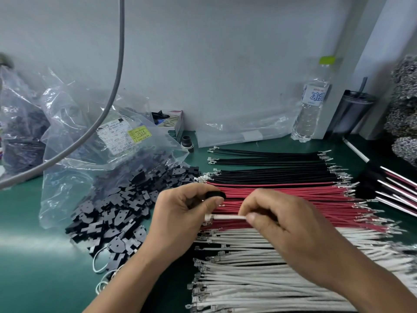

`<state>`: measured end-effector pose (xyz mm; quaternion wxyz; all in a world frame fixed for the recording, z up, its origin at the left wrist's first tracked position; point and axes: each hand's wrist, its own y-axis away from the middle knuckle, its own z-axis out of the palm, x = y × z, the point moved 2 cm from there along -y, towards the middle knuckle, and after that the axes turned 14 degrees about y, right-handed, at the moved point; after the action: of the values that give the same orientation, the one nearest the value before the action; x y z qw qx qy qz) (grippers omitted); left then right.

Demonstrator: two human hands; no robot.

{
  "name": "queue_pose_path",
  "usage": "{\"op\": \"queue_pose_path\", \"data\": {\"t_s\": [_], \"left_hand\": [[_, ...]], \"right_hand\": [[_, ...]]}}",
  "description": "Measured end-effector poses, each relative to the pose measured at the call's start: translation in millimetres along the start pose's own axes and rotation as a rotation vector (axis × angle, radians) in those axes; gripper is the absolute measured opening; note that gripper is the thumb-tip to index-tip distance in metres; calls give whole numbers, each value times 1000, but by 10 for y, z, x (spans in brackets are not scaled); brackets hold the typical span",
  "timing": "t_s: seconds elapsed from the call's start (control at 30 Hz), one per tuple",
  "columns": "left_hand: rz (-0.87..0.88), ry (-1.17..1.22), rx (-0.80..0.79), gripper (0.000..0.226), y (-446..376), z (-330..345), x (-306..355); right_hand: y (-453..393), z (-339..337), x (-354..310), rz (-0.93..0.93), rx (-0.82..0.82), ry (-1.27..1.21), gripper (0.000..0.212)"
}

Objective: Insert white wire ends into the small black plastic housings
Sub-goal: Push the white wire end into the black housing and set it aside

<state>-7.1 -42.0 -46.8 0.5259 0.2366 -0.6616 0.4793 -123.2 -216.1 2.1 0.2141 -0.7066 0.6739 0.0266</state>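
Both hands worked over the green counter (33,256), above the rows of cut wires. The left hand (180,208) had its grip curled round a small black housing (216,194), which peeped out between thumb and forefinger, raised just over the red wires (293,195). The right hand (282,220) pinched a single white wire (228,217) between thumb and fingers, the wire lying level and its metal-tipped end pointing left toward the left palm, close beneath the housing but not visibly inside it. Below the hands the white wires (248,279) lay side by side in a broad bed, terminals to the left; beyond the red ones ran the black wires (270,170). To the left a heap of loose black housings (117,213) spilled out of a clear plastic bag (90,141) bearing a printed label with a yellow sticker. A grey cable (112,86) hung across that side. Against the back wall stood a clear water bottle (310,109) with a green cap, and just beside it a dark tumbler (352,114). A few finished pieces with wire loops lay at the near edge of the heap.
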Motion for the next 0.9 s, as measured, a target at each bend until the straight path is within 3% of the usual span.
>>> {"op": "queue_pose_path", "data": {"t_s": [0.1, 0.2, 0.67, 0.9], "left_hand": [[-25, 19, 17, 17, 3, -11, 22], [-42, 42, 15, 16, 4, -2, 44], [-214, 322, 28, 24, -17, 23, 129], [-220, 293, 39, 30, -18, 12, 158]], "right_hand": [[-10, -92, 52, 34, 201, 171, 18], [-28, -112, 93, 73, 285, 262, 26], [-40, -39, 144, 12, 395, 154, 19], [-43, -82, 169, -40, 416, 131, 10]]}}
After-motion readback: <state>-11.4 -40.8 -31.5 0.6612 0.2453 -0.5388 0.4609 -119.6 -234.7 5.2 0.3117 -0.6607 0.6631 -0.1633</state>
